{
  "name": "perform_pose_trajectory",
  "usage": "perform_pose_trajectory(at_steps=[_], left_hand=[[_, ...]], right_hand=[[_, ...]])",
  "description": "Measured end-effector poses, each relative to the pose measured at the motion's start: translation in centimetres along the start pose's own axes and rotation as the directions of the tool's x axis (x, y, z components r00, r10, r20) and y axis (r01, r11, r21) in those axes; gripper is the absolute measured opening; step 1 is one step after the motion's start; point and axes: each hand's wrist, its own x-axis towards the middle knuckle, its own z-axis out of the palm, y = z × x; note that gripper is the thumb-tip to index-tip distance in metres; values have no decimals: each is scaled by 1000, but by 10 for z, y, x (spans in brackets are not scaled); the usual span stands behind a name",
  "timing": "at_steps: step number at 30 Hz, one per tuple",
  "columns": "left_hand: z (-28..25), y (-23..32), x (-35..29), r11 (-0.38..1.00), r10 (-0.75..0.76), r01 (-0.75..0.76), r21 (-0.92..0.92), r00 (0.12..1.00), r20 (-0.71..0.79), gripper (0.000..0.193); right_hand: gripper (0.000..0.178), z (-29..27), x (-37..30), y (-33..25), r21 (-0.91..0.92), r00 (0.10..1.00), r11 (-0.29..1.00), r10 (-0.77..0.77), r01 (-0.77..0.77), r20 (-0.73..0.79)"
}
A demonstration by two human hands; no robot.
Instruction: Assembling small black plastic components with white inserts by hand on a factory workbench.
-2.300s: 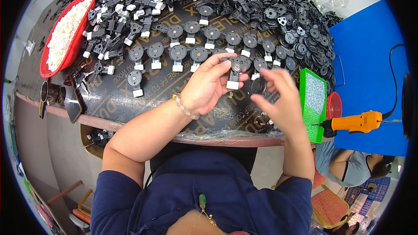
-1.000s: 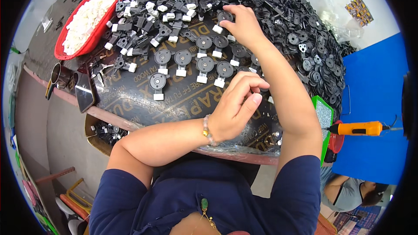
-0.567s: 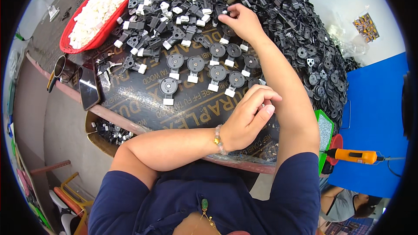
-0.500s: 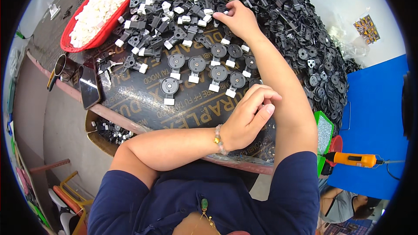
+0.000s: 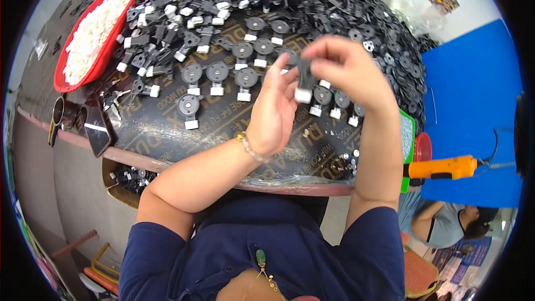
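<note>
I am looking down at a worktable [image 5: 167, 134] wrapped in dark printed plastic. My two hands are meeting above its middle. My right hand [image 5: 348, 69] is pinching a small black plastic part with a white end [image 5: 304, 82] between thumb and fingers, holding it upright just above the table. My left hand [image 5: 274, 112] is touching the same part from the left, fingers half curled against it; a beaded bracelet [image 5: 249, 147] is sitting on that wrist. Rows of finished black round pieces with white tips [image 5: 217, 75] are lying behind and around my hands. A red tray of white pieces [image 5: 89, 36] is standing far left, and a heap of loose black parts [image 5: 345, 5] is filling the back. An orange power tool [image 5: 443, 168] is resting to the right.
</note>
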Motion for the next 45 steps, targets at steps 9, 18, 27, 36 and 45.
perform_pose_trajectory(at_steps=[9, 18, 27, 36, 45], left_hand=[[-9, -14, -6, 876, -458, 445, 185, 889, 31, 34], [-6, -16, -7, 853, -484, 467, 231, 875, 20, 32], [-11, -19, -9, 796, -581, 540, 273, 809, 91, 36], [-10, -24, -14, 744, -647, 590, 313, 753, 119, 36], [-9, -23, -7, 746, -642, 603, 283, 764, 64, 36]], right_hand=[[10, 14, -179, 62, -405, 884, 872, 63, -274, -463], [9, 45, -209, 100, -711, 921, 680, -139, -178, -363], [5, 28, -193, 95, -831, 986, 553, -94, -63, -137], [18, 26, -144, 63, -691, 822, 697, -500, 193, -274], [14, 2, -135, 78, -720, 835, 686, -454, 105, -311]])
